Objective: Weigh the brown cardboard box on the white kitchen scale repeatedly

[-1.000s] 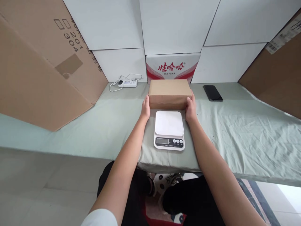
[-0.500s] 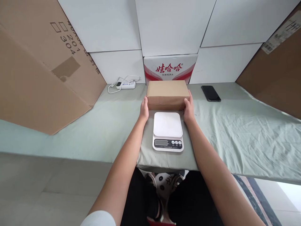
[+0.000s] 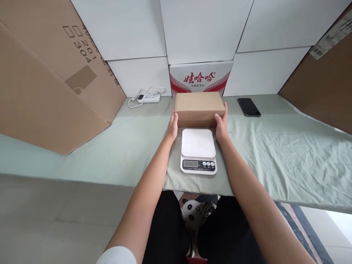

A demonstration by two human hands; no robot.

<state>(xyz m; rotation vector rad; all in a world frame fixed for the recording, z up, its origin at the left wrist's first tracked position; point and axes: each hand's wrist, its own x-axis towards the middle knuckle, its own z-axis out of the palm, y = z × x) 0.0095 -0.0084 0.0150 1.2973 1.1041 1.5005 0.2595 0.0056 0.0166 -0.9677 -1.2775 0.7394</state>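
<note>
A small brown cardboard box (image 3: 198, 104) rests on the green cloth-covered table (image 3: 275, 146), just behind a white digital kitchen scale (image 3: 198, 150). My left hand (image 3: 173, 126) presses against the box's left front corner. On the opposite side, my right hand (image 3: 221, 124) clasps the right front corner, fingers reaching up the side. The scale's white platform is bare and sits between my two wrists.
A black phone (image 3: 248, 107) lies at the back right. A white power strip with cable (image 3: 148, 97) sits back left. A red-and-white printed carton (image 3: 201, 77) stands behind the box. Large brown cardboard sheets (image 3: 46, 80) lean at both sides.
My hands have stayed on the box's two ends; the fingers have shifted slightly inward around its front corners. The view has wobbled a little.
</note>
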